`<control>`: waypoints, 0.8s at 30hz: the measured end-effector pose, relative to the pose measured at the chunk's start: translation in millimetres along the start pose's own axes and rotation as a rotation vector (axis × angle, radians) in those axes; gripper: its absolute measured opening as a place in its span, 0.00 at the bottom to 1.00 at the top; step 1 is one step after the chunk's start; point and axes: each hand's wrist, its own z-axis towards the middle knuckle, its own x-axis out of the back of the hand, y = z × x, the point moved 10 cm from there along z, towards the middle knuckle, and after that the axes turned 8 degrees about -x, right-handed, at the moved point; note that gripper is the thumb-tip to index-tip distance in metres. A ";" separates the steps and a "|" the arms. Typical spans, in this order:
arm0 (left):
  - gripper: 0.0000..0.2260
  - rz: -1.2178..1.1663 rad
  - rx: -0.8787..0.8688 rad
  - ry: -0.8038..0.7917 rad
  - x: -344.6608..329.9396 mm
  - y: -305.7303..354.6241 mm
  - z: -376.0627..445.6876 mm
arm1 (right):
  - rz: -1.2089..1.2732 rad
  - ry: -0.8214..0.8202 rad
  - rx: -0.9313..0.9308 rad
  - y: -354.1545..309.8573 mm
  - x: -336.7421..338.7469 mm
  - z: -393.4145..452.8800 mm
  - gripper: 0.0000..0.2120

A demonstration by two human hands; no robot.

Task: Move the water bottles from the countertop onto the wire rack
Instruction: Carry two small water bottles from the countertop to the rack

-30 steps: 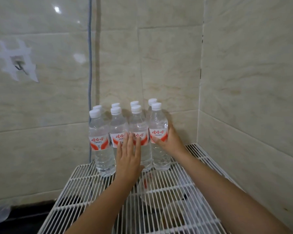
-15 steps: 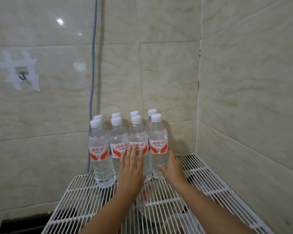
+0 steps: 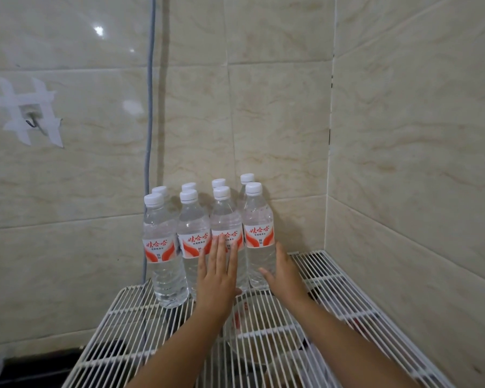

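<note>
- Eight water bottles point(image 3: 207, 242) are stood upright in two rows of four at the back of the wire rack point(image 3: 345, 301), close to the tiled wall corner.
- The left hand point(image 3: 217, 278) is held flat, fingers extended against the front-row bottles, nothing grasped.
- The right hand point(image 3: 284, 275) is spread loosely beside the rightmost front bottle point(image 3: 259, 236); contact cannot be told.

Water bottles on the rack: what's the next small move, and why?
Probably draw both hands back. Eight water bottles stand upright in two rows on the wire rack; the left hand lies flat against the front row, the right hand is open beside the end bottle, gripping nothing.
</note>
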 end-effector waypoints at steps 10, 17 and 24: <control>0.52 0.106 -0.048 0.105 35.4 6.8 -11.9 | -0.170 0.011 0.012 -5.5 6.8 0.2 0.31; 0.31 0.058 0.007 0.025 25.4 -5.7 -19.2 | -0.512 0.166 0.052 -33.3 28.4 -20.0 0.32; 0.29 -0.011 0.117 0.041 59.4 -67.7 -85.4 | -0.643 0.189 0.301 -108.0 3.2 -83.1 0.28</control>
